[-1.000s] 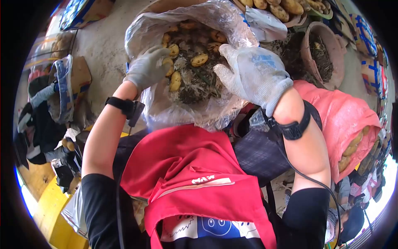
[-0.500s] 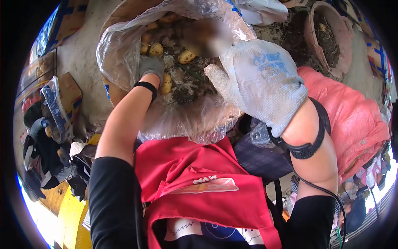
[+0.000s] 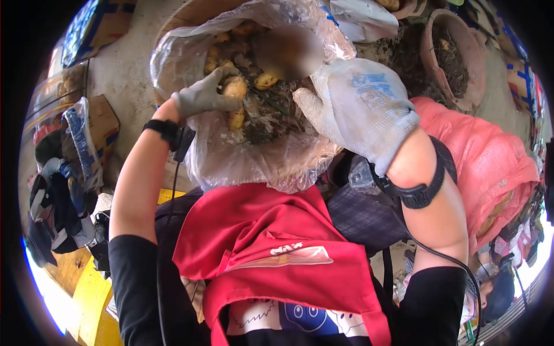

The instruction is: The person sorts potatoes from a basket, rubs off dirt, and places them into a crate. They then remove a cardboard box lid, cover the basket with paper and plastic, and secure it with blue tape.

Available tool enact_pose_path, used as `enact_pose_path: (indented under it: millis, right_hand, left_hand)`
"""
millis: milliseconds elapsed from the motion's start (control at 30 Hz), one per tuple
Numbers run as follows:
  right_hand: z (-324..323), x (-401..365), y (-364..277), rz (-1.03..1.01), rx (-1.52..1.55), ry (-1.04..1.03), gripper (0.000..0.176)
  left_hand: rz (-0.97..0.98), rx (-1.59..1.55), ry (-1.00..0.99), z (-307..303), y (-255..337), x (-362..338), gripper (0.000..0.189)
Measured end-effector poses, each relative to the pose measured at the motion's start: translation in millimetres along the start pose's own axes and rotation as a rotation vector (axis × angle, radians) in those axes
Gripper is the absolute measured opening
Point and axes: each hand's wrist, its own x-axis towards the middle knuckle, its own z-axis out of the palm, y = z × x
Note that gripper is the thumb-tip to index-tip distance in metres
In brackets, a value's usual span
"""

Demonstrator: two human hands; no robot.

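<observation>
My left hand [image 3: 205, 97], in a grey work glove, has thumb and fingers around a yellowish potato [image 3: 234, 87] at the left side of a clear plastic bag. The bag [image 3: 259, 164] lines a round container and holds soil, dry leaf bits and several more potatoes, one [image 3: 265, 81] just right of the held one. My right hand [image 3: 366, 106], in a pale glove with blue print, is over the bag's right edge, thumb standing apart. Its other fingertips are hidden beside a blurred patch, so what they hold cannot be seen.
A pink-brown tub [image 3: 435, 63] with soil and stalks stands at the upper right. Below it lies a full pink sack [image 3: 473, 155]. A white bag [image 3: 363, 20] lies behind the container. Cardboard and a pile of cloths [image 3: 63, 196] are on the left.
My left hand has come up out of the bag's left side, turned, and now grips a potato. My right hand has barely moved. The view has shifted slightly.
</observation>
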Motion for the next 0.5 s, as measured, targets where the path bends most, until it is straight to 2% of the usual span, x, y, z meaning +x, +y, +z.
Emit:
enact_pose_path:
  millis: [33,67,133,167,200,267,300,367,433,467,500]
  right_hand:
    - [-0.2,-2.2,-2.3,-0.001,0.011,-0.015,0.039]
    - [-0.6,-5.0,-5.1,-0.002,0.020,-0.029,0.040]
    - [2.5,-11.5,-10.8,-0.018,0.007,-0.009,0.041]
    - [7.7,-14.9,-12.4,-0.034,0.003,-0.004,0.042]
    - [6.7,-18.0,-17.0,-0.051,0.000,0.001,0.043]
    - [2.7,-22.5,-30.9,-0.054,0.044,-0.003,0.040]
    - [10.3,-22.1,-33.9,-0.078,0.213,0.152,0.038]
    - [14.6,-22.5,-45.8,-0.087,0.475,0.411,0.039]
    - [6.0,-26.8,-56.0,-0.081,0.552,0.437,0.040]
    - [3.4,-28.7,-60.9,-0.060,0.631,0.452,0.042]
    - [8.7,-28.2,-64.9,-0.063,0.625,0.476,0.052]
  left_hand:
    - [0.132,-0.406,-0.040,-5.9,14.9,-22.6,0.087]
    - [0.142,-0.729,-0.103,-6.2,32.3,-47.5,0.091]
    - [0.274,-0.999,-0.122,-1.4,41.4,-79.6,0.094]
    - [0.377,-0.985,-0.070,2.8,47.1,-95.5,0.093]
    - [0.389,-0.972,-0.049,6.4,53.8,-109.3,0.093]
    - [0.470,-1.362,-0.167,15.5,68.4,-133.4,0.091]
    - [0.499,-1.442,-0.195,20.1,74.1,-144.9,0.087]
    - [0.499,-1.460,-0.128,31.3,83.2,-165.0,0.087]
    - [0.430,-1.469,0.023,43.2,97.1,-182.0,0.085]
    - [0.433,-1.245,0.187,51.4,98.7,-182.3,0.081]
    - [0.403,-1.014,0.347,59.6,100.3,-182.5,0.076]
